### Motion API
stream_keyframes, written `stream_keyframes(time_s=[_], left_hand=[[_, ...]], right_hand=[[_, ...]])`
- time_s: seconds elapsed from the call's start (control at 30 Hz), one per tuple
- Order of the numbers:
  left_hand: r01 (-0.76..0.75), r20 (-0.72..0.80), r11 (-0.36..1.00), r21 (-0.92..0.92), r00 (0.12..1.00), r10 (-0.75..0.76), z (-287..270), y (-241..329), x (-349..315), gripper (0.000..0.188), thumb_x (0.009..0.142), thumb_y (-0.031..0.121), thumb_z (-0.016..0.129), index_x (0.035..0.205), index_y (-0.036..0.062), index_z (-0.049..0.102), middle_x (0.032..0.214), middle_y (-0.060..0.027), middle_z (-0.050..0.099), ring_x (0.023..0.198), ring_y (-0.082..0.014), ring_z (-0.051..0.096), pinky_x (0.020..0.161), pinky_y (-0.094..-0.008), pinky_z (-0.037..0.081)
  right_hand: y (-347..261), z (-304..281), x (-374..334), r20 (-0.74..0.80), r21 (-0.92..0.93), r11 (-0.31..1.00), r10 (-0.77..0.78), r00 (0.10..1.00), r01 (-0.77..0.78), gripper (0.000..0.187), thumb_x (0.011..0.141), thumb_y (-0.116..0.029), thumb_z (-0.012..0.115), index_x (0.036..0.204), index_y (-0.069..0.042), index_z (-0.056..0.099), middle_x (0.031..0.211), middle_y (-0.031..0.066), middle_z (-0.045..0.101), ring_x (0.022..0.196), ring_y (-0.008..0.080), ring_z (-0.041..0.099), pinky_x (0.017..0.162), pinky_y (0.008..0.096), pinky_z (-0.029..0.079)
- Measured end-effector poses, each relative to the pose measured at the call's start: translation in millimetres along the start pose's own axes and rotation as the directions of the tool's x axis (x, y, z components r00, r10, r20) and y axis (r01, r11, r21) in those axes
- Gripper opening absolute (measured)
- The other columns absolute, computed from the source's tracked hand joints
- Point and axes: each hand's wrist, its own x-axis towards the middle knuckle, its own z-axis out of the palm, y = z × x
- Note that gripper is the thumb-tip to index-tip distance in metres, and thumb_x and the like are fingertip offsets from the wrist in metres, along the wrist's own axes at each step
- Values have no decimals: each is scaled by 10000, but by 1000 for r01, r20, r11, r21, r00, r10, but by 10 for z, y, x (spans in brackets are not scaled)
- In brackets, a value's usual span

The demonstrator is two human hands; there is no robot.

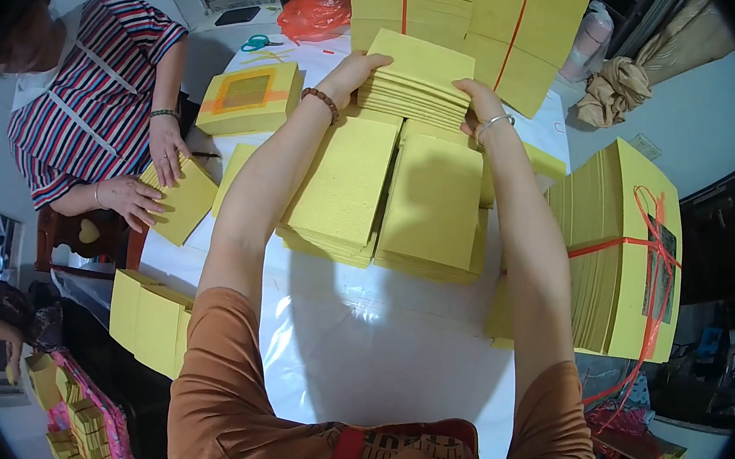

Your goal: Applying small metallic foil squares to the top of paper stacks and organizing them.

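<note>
A person in a brown T-shirt (224, 384) leans over a white-covered desk (400, 348), both forearms stretched forward. Past the bare near part of the covering, two piles of yellow sheets, the left pile (342, 174) and the right pile (433, 192), sit side by side with a narrow gap between them. At their far end, a bundle of yellow sheets (417, 77) is held between the person's hands, its layered edge facing the person; whether its underside touches the piles cannot be told from here. The left hand (363, 70), above a beaded bracelet (321, 103), has its grip clamped on the bundle's left side; the right hand (483, 108), above a silver-coloured bangle (493, 128), has its grip clamped on the right side. To the right stands a large yellow stack (590, 260) tied with red string (600, 247). Across to the left, a co-worker in a striped top (101, 106) rests both hands on a fanned yellow stack (188, 208), near a yellow block (265, 100) with an orange-framed panel. Farther back lie teal-handled scissors (257, 43), a crumpled red plastic bag (318, 5) and, beside it, tall yellow stacks (438, 6) bound in red.
</note>
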Motion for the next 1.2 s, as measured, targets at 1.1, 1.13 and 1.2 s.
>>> stream_keyframes(time_s=[1.1, 1.13, 1.2], left_hand=[[24, -184, 988, 150, 983, 4, 71, 342, -106, 802, 774, 566, 577, 1349, 86, 287, 1331, -100, 398, 1242, -234, 346, 966, -452, 313], [-8, -151, 987, 159, 988, 33, 61, 313, -107, 763, 786, 566, 559, 1327, 86, 315, 1297, -99, 431, 1181, -230, 407, 918, -443, 359], [-44, -128, 985, 167, 990, 66, 22, 247, -101, 725, 798, 566, 540, 1305, 86, 344, 1262, -98, 463, 1119, -226, 467, 871, -435, 406]], right_hand=[[-201, -4, -116, -194, -53, 991, -130, 972, 122, 822, 652, -690, 569, 1298, -213, 391, 1314, 69, 325, 1059, 230, 379, 741, 424, 326], [-161, 10, -89, -174, -62, 992, -123, 977, 113, 794, 659, -685, 564, 1281, -217, 406, 1277, 65, 367, 1032, 219, 400, 720, 408, 336], [-141, 89, -112, -142, -75, 991, -118, 983, 108, 765, 667, -680, 558, 1265, -222, 422, 1240, 61, 410, 1005, 208, 422, 700, 392, 346]])
